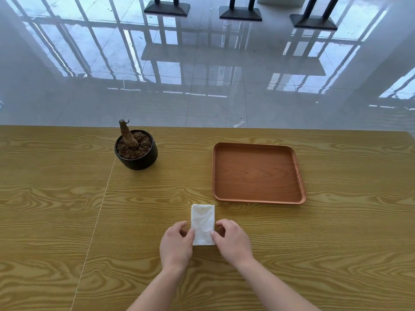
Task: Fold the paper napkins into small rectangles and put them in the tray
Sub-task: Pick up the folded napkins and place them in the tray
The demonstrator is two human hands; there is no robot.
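Yellow wood-grain laminate table [336, 232], seam running down its left side; glossy grey tiled floor [202, 86] beyond, mirroring window bars. Embossed white paper napkin [203, 223] — narrow folded rectangle — lies flat near the front edge. Left hand [176, 244] and right hand [233, 242] pinch its long sides. Reddish-brown rounded-corner wooden tray [258, 199] sits beyond, to the right — apart. Black round pot with a dry stump [137, 151] at left. No legible writing.

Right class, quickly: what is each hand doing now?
Left hand: fingers pinching the napkin's left edge.
Right hand: fingers pinching its right edge.
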